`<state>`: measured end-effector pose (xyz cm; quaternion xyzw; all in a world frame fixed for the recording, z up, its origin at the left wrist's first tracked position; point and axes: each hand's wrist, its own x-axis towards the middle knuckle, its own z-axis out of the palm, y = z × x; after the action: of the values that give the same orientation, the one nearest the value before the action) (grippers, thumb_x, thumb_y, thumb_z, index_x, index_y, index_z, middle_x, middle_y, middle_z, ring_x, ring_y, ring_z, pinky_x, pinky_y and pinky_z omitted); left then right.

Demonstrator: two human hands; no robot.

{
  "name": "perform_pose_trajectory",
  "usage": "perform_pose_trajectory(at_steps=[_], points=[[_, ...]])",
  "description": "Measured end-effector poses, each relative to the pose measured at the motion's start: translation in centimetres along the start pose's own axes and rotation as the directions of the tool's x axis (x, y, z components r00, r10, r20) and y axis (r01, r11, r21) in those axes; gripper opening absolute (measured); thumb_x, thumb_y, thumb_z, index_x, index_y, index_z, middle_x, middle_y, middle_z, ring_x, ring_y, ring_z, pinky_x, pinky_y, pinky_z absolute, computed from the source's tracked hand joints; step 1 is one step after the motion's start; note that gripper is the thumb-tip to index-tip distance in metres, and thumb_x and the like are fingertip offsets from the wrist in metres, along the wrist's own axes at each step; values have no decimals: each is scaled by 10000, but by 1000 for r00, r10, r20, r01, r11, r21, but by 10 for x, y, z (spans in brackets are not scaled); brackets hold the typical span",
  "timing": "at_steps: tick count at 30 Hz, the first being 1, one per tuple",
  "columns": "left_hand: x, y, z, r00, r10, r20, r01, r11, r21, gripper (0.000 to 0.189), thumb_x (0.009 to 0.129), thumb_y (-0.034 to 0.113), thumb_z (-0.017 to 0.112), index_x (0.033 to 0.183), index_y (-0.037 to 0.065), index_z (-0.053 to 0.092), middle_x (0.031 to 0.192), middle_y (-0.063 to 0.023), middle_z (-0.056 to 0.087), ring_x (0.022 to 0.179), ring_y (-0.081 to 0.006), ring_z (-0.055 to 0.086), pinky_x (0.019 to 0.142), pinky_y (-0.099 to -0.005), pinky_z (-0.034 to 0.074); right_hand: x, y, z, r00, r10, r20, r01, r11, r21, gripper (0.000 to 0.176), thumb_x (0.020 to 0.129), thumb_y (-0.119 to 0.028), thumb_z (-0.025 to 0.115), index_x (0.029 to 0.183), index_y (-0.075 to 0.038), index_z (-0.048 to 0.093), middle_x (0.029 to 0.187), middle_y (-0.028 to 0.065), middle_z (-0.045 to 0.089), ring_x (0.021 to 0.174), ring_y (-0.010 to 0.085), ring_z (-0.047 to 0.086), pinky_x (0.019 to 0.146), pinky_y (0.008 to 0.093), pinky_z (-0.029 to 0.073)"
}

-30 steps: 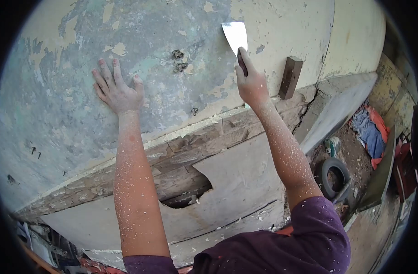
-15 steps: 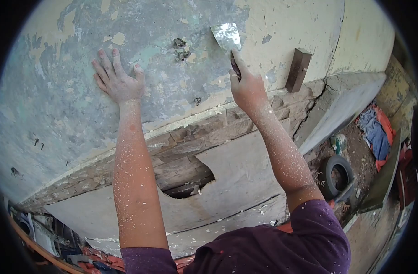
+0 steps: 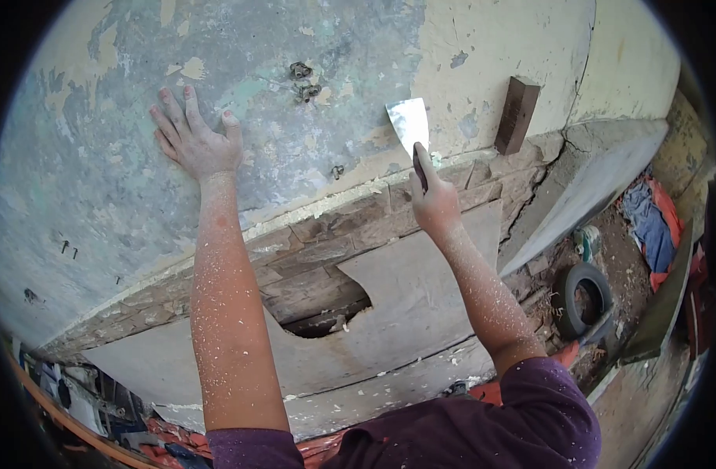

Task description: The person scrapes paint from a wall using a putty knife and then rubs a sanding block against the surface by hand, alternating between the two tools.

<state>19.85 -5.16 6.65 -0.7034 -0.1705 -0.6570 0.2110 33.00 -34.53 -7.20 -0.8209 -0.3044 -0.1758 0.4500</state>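
Note:
My right hand [image 3: 436, 205] is wrapped round the dark handle of a putty knife [image 3: 410, 123], index finger stretched along it. The broad shiny blade lies against or close to the wall, near the border between grey bared plaster and cream paint. My left hand [image 3: 205, 144] rests flat on the wall [image 3: 131, 203], fingers spread, dusted with pale powder. Between the hands, metal fittings [image 3: 304, 82] stick out of the plaster. Paint flakes speckle both forearms.
A wooden block [image 3: 517, 116] juts from the wall at right. Below runs a stone ledge [image 3: 358, 223], then a pale board [image 3: 420, 273] with a ragged hole. A tyre [image 3: 583, 301] and blue and red cloth [image 3: 647, 223] lie at lower right. Nails [image 3: 65, 247] protrude at left.
My right hand has drawn the putty knife down the wall towards the ledge and slightly right. My left hand stays flat on the wall in about the same place.

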Motion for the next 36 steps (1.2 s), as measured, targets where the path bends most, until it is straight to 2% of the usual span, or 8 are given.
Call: perform_pose_trajectory(at_steps=[10,15,24,26,30,31,34,36], points=[[-8,14,-1,994,-27,110,12,991,131,704,862,351,468,1470,156,174,1554,-135,73,1423,-386,30,1111,-569,55,39,8,-35,992,-6,-129,26,988,155,538,928,-240,497,1434,-240,314,750,245,622,742,413,625,648,499,481],[-37,79,16,881,-457,122,459,888,13,725,878,393,444,1464,72,164,1542,-198,54,1416,-420,-5,1101,-584,21,5,50,-10,997,29,-73,-19,990,139,543,930,-246,505,1438,-244,310,748,245,625,706,418,626,621,510,482],[-50,81,30,931,-364,-7,362,925,116,756,857,463,430,1458,67,196,1541,-188,87,1411,-437,19,1089,-610,50,52,33,-13,994,-49,-95,59,993,104,583,907,-209,517,1447,-212,297,674,222,606,665,412,616,595,509,474],[-50,81,30,930,-367,0,364,923,122,754,850,447,438,1455,65,200,1540,-189,88,1411,-436,22,1089,-610,50,86,7,-42,975,-135,-175,162,975,152,577,894,-201,524,1433,-169,319,714,227,620,712,419,621,643,502,485],[-47,85,27,932,-363,-9,362,927,101,754,821,403,459,1448,61,216,1537,-195,95,1410,-436,31,1090,-613,53,142,-26,-98,904,-361,-230,331,930,-159,471,893,-149,542,1351,-122,438,871,216,647,759,408,626,668,437,512],[-46,84,26,926,-377,-15,376,920,114,754,821,403,459,1448,61,216,1537,-195,95,1410,-436,31,1090,-613,53,140,-35,-103,939,-222,-262,223,974,-28,453,887,-125,550,1329,-92,459,925,203,657,824,381,637,699,419,519],[-47,86,26,928,-372,-15,371,923,103,765,800,384,478,1444,58,225,1535,-199,100,1409,-437,34,1091,-612,57,116,17,-69,869,-319,-378,335,942,-26,474,886,-114,556,1348,-103,450,944,211,655,862,355,648,723,403,522],[-46,87,25,927,-374,-13,373,924,87,763,795,384,479,1444,63,235,1536,-192,107,1409,-437,34,1092,-611,59,63,62,-34,936,-198,-291,220,974,45,516,915,-200,528,1408,-199,379,845,250,639,783,394,640,649,466,508]])
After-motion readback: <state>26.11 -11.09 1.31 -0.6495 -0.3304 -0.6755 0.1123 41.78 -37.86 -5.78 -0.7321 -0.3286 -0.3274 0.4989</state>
